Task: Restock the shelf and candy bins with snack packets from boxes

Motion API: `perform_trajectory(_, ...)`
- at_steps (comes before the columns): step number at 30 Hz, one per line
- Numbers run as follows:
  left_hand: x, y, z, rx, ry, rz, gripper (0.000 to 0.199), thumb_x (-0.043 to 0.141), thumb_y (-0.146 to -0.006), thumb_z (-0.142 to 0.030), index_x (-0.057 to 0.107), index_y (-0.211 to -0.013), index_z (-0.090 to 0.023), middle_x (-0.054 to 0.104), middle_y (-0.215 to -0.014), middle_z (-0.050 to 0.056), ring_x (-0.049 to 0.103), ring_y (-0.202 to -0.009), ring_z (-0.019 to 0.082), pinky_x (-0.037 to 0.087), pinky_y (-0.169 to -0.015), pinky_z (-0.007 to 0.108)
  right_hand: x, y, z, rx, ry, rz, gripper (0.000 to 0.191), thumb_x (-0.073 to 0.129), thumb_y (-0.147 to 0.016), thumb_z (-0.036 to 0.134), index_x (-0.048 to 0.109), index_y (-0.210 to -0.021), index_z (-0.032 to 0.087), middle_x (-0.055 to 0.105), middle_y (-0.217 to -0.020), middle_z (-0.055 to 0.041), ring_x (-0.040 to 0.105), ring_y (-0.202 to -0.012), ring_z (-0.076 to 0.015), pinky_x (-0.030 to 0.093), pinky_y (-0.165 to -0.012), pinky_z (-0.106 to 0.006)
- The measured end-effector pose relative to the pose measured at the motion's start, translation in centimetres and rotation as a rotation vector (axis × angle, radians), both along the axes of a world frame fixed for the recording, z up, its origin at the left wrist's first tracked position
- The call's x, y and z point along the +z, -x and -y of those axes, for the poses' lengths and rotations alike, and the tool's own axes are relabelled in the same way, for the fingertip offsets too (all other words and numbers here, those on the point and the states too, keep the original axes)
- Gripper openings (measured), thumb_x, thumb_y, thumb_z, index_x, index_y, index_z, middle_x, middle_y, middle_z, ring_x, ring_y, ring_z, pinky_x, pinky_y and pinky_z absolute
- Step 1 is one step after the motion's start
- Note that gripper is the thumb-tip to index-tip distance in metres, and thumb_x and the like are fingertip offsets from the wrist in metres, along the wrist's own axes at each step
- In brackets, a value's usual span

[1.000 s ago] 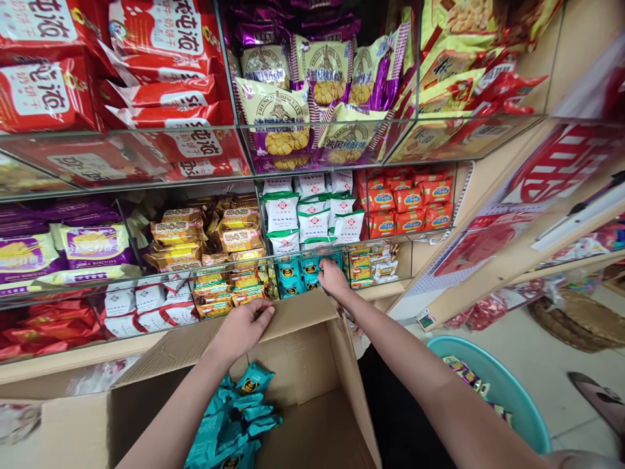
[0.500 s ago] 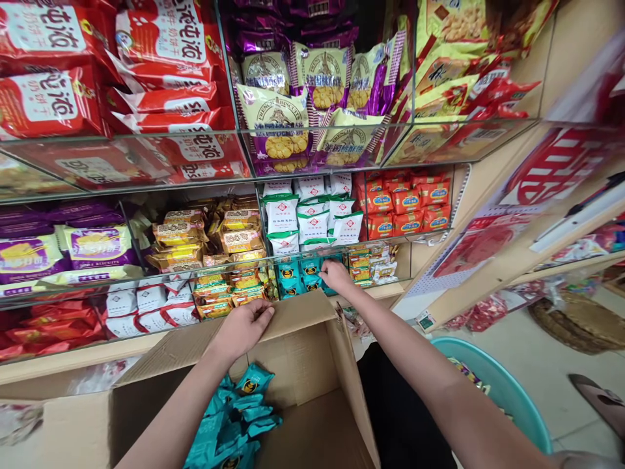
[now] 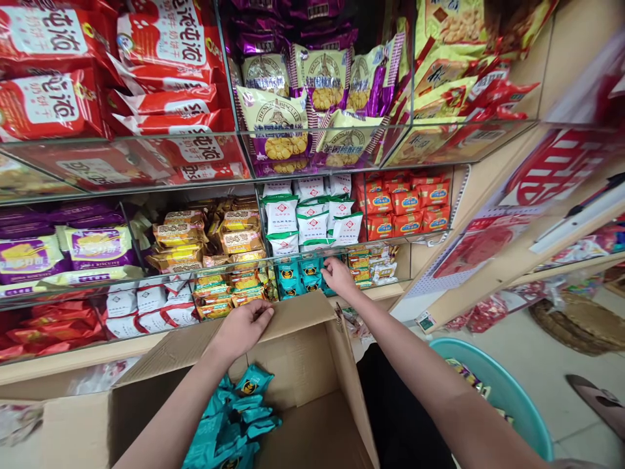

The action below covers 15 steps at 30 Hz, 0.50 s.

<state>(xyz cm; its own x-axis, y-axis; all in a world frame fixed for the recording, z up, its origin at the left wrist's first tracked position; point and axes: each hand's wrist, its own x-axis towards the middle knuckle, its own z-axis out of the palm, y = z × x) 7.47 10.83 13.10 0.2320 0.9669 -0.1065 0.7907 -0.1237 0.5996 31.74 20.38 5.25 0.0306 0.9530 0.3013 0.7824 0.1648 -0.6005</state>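
My left hand point(image 3: 247, 327) is closed on the top flap of an open cardboard box point(image 3: 312, 361), with the thumb toward the box and the fingers curled. Inside the box, on its left side, lies a heap of teal snack packets point(image 3: 254, 381) with black and gold emblems. My right hand point(image 3: 338, 276) reaches past the box into a low shelf compartment. Its fingers are curled at the right end of a row of matching teal packets point(image 3: 311, 270) and look closed on one. The hand hides most of that packet.
Glass dividers and front panels edge the shelves. White-and-green packets point(image 3: 312, 225) sit just above my right hand, orange-red packets point(image 3: 407, 210) to the right. Small yellow packets point(image 3: 213, 299) are left of the teal row. A teal tub point(image 3: 527, 397) stands on the floor at right.
My right hand has shifted very slightly at the teal packets on the shelf. My left hand and the box stay in place.
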Motion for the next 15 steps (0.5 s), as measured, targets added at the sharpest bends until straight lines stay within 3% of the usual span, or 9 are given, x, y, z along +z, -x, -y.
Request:
perform_trajectory(4, 0.3, 0.0, 0.0, 0.007, 0.017, -0.003, 0.034, 0.037, -0.077, -0.046, 0.058, -0.09, -0.023, 0.067, -0.085, -0.001, 0.06, -0.078, 0.015, 0.043, -0.069, 0.023, -0.1, -0.8, 3.4, 0.04, -0.076, -0.196, 0.013, 0.045, -0.078, 0.027, 0.052, -0.075, 0.017, 0.056, -0.069, -0.0006, 0.051, -0.062, -0.012, 0.039, -0.059, -0.022)
perform_trajectory(7, 0.5, 0.1, -0.1, -0.003, 0.022, -0.007, 0.035, 0.037, -0.077, -0.048, 0.058, -0.09, -0.023, 0.067, -0.085, -0.001, 0.06, -0.079, 0.016, 0.044, -0.07, 0.024, -2.0, -2.6, 7.5, 0.043, -0.094, -0.281, 0.017, 0.043, -0.079, 0.032, 0.052, -0.075, 0.018, 0.053, -0.065, 0.0006, 0.049, -0.056, -0.0112, 0.038, -0.055, -0.021)
perform_trajectory(12, 0.5, 0.1, -0.2, -0.017, 0.015, -0.038, 0.037, 0.038, -0.077, -0.048, 0.059, -0.096, -0.023, 0.067, -0.093, -0.001, 0.06, -0.086, 0.016, 0.043, -0.076, 0.023, -6.9, -6.3, 13.2, -0.052, 0.107, -0.195, 0.018, 0.044, -0.078, 0.033, 0.051, -0.069, 0.018, 0.049, -0.053, 0.0016, 0.047, -0.05, -0.0122, 0.036, -0.051, -0.023)
perform_trajectory(15, 0.3, 0.2, -0.1, -0.027, 0.002, -0.084, 0.038, 0.038, -0.077, -0.048, 0.059, -0.097, -0.024, 0.066, -0.095, -0.001, 0.06, -0.087, 0.016, 0.043, -0.077, 0.023, -8.0, -7.0, 14.3, -0.042, 0.229, -0.075, 0.017, 0.043, -0.079, 0.029, 0.054, -0.072, 0.018, 0.055, -0.06, -0.0011, 0.052, -0.056, -0.0137, 0.036, -0.054, -0.023)
